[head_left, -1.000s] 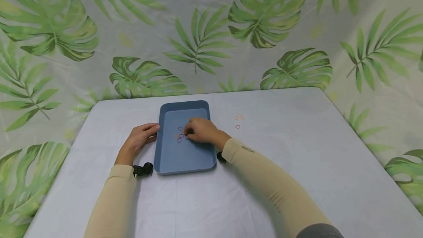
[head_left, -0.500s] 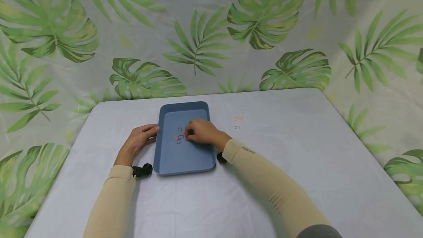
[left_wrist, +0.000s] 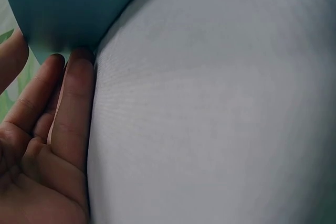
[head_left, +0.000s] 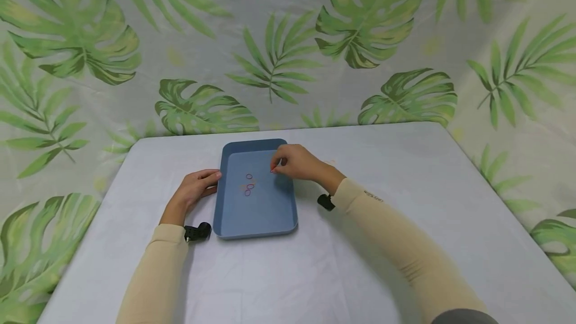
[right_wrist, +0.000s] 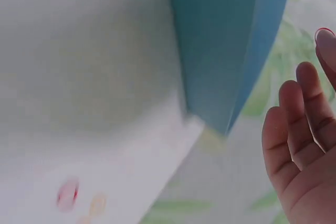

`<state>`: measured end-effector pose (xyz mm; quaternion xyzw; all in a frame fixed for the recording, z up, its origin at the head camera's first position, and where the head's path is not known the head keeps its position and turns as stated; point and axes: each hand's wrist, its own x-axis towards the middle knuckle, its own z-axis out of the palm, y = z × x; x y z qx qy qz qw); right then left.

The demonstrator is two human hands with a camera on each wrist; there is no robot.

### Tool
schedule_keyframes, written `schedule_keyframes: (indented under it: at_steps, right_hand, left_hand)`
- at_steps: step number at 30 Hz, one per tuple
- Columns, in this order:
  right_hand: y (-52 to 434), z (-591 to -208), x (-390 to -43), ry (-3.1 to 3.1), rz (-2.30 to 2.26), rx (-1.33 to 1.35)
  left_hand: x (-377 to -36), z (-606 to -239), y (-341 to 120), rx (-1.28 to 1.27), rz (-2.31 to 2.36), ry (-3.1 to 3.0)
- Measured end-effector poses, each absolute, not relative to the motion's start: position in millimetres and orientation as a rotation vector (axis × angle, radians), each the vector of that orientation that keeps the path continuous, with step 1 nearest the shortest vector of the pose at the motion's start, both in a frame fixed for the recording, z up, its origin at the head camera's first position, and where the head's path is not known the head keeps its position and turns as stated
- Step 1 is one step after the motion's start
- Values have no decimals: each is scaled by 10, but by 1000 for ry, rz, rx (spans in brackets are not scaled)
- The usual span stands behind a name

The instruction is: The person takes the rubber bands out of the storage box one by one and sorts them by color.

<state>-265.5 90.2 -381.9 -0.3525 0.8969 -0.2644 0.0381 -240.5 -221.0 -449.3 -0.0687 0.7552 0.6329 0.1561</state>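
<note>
While hands (head_left: 297, 163) work: one tray (head_left: 256, 214), four bands (head_left: 249, 184) inside.

Tray (head_left: 256, 231) near table's (head_left: 405, 174) front-left, hands at both rims; open table toward right edge and front corners.

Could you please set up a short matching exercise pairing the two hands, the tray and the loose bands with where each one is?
Things:
1. left hand
2. right hand
3. blue tray
4. small elastic bands

Places or states:
A. lying inside the tray
B. raised over the tray's far right part, pinching a red band
C. flat on the white table
D. fingers against the tray's left edge

Pairs: 1-D, 2-B, 3-C, 4-A
</note>
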Motion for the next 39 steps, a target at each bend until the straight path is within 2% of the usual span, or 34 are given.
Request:
schedule_keyframes:
  at_steps: [9, 20, 39]
  right_hand:
    - [1680, -3729, -2744, 2865, -872, -910]
    - [2531, -3925, -2697, 2925, -840, -593]
    - [2514, -4154, -2774, 2858, -889, -547]
  left_hand:
    - [-2399, -4509, -2210, -194, 1810, 2164]
    - [-2394, -4533, -2180, -187, 1788, 2168]
    - [-2415, -4500, -2227, -183, 1785, 2166]
